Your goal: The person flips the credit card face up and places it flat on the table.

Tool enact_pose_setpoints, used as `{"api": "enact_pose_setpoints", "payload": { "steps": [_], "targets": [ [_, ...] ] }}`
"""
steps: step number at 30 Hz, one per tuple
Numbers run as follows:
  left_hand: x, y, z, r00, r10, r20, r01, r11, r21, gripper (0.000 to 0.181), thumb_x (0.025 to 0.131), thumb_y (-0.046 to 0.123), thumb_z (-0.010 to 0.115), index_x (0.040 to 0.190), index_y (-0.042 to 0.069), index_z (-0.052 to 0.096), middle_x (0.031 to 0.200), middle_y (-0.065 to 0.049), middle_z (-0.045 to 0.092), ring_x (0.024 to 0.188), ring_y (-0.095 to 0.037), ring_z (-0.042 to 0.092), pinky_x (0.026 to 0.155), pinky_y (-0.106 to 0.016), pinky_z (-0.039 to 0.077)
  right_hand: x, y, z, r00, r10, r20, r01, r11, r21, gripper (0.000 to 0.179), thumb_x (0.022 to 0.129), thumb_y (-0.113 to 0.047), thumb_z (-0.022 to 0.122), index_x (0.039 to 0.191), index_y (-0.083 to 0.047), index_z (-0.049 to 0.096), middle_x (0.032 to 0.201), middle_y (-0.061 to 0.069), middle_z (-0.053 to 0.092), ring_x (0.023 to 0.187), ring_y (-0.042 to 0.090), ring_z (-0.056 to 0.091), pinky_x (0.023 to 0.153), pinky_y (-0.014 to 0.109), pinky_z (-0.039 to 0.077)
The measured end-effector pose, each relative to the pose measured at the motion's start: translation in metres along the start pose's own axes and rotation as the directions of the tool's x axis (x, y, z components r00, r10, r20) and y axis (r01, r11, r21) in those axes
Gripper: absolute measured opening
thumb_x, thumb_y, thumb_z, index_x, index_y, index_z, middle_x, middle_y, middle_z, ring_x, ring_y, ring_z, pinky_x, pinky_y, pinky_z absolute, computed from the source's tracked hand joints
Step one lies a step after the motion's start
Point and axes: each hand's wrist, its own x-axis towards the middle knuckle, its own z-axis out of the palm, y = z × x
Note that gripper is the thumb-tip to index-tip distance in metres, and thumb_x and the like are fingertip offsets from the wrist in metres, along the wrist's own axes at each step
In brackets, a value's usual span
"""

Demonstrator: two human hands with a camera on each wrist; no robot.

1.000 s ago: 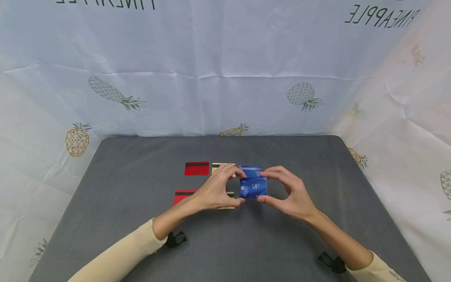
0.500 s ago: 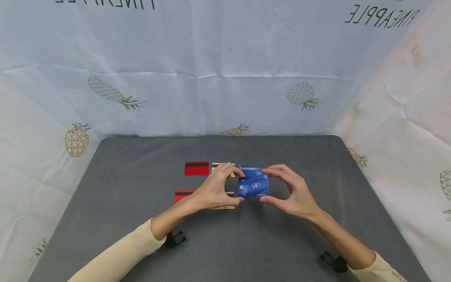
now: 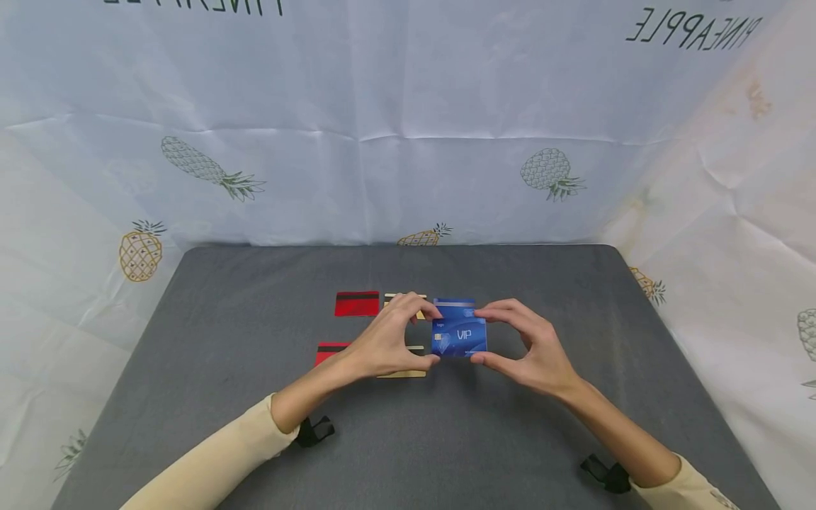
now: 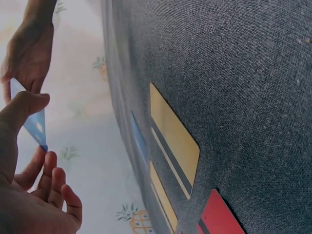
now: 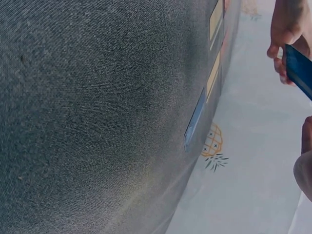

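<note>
A blue VIP card [image 3: 459, 337] is held up above the table in the head view, its printed face with a gold chip turned to the head camera. My left hand [image 3: 389, 343] pinches its left edge between thumb and fingers. On the opposite edge, thumb and index finger of my right hand [image 3: 529, 347] grip it by the corners. Both wrist views show the held card raised off the cloth. Behind it lies a second blue card [image 3: 455, 304], stripe side up and partly covered.
Left of the blue cards lie a far red card [image 3: 357, 304], a near red card [image 3: 328, 350], a far gold card [image 3: 389, 299] and a near gold card [image 4: 173, 139]. My left hand partly hides several. White pineapple-print cloth [image 3: 382, 184] borders the grey table [image 3: 255, 304].
The blue card has turned to face the head camera more squarely, and its print shows more fully. My right hand has shifted slightly right; the cards on the table stay put.
</note>
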Motion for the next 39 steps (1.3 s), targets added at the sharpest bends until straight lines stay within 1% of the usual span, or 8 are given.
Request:
{"api": "enact_pose_setpoints", "payload": {
  "steps": [5,12,17,20,22,27,33,39],
  "targets": [
    [-0.001,-0.002,-0.001,1.0,0.003,-0.016,-0.003,1.0,0.006,0.057,0.08,0.026,0.092,0.129,0.012,0.067,0.124,-0.005,0.067,0.111,-0.019,0.057,0.095,-0.036,0.051,0.0,0.002,0.0,1.0,-0.028,-0.011,0.028,1.0,0.001,0.072,0.068,0.005,0.098,0.134,-0.007,0.073,0.128,0.011,0.071,0.123,0.009,0.065,0.112,0.014,0.049],
    [-0.001,-0.001,-0.003,1.0,0.01,-0.026,-0.01,1.0,-0.003,0.056,0.079,0.025,0.093,0.127,0.012,0.067,0.123,-0.008,0.067,0.108,-0.024,0.058,0.093,-0.036,0.049,-0.001,0.001,-0.003,1.0,-0.006,-0.009,0.006,0.999,-0.047,0.075,0.067,0.0,0.1,0.136,-0.007,0.072,0.129,0.009,0.071,0.121,0.01,0.065,0.11,0.015,0.051],
    [-0.001,0.0,-0.005,1.0,0.004,-0.028,-0.004,1.0,0.003,0.055,0.079,0.026,0.093,0.126,0.012,0.068,0.123,-0.008,0.068,0.108,-0.024,0.058,0.094,-0.039,0.047,-0.001,0.001,-0.006,1.0,-0.001,-0.005,0.001,0.999,-0.049,0.077,0.066,-0.001,0.1,0.137,-0.006,0.071,0.131,0.01,0.07,0.121,0.019,0.066,0.11,0.016,0.051],
    [-0.001,-0.001,-0.006,1.0,-0.007,-0.024,0.007,1.0,0.007,0.055,0.079,0.026,0.092,0.126,0.012,0.068,0.124,-0.006,0.068,0.11,-0.028,0.06,0.095,-0.039,0.048,-0.001,0.0,-0.008,1.0,0.008,-0.004,-0.008,0.998,-0.057,0.077,0.067,-0.001,0.1,0.138,-0.008,0.071,0.132,0.009,0.07,0.122,0.018,0.066,0.11,0.018,0.052],
    [-0.001,-0.001,-0.006,1.0,-0.011,-0.021,0.012,1.0,0.007,0.054,0.079,0.026,0.092,0.125,0.012,0.068,0.125,-0.005,0.068,0.111,-0.029,0.061,0.094,-0.038,0.049,-0.001,-0.001,-0.009,1.0,0.017,-0.001,-0.017,0.998,-0.06,0.076,0.067,-0.001,0.1,0.138,-0.006,0.071,0.132,0.008,0.07,0.123,0.014,0.065,0.11,0.017,0.052],
    [-0.002,-0.001,-0.007,1.0,-0.017,-0.021,0.017,1.0,0.01,0.054,0.078,0.026,0.092,0.125,0.013,0.069,0.124,-0.004,0.069,0.111,-0.027,0.059,0.092,-0.036,0.05,-0.001,-0.001,-0.009,1.0,0.006,0.003,-0.006,0.997,-0.08,0.073,0.068,-0.001,0.1,0.135,-0.001,0.071,0.13,0.009,0.071,0.122,0.011,0.065,0.11,0.013,0.049],
    [-0.002,0.0,-0.007,1.0,-0.019,-0.025,0.019,1.0,0.018,0.054,0.078,0.026,0.093,0.125,0.012,0.069,0.123,-0.004,0.069,0.111,-0.025,0.058,0.091,-0.034,0.05,-0.002,0.002,-0.009,0.999,-0.033,-0.01,0.031,0.993,-0.114,0.075,0.065,-0.004,0.102,0.134,-0.005,0.073,0.127,0.009,0.073,0.117,0.014,0.067,0.105,0.011,0.049],
    [-0.003,0.001,-0.007,1.0,-0.027,-0.015,0.028,0.999,0.02,0.054,0.079,0.027,0.092,0.126,0.012,0.07,0.123,-0.005,0.069,0.115,-0.028,0.059,0.095,-0.038,0.051,-0.003,0.005,-0.011,1.0,-0.011,0.014,0.013,0.987,-0.158,0.076,0.065,-0.008,0.102,0.135,-0.013,0.074,0.127,0.006,0.073,0.115,0.015,0.068,0.102,0.015,0.052]
  ]
}}
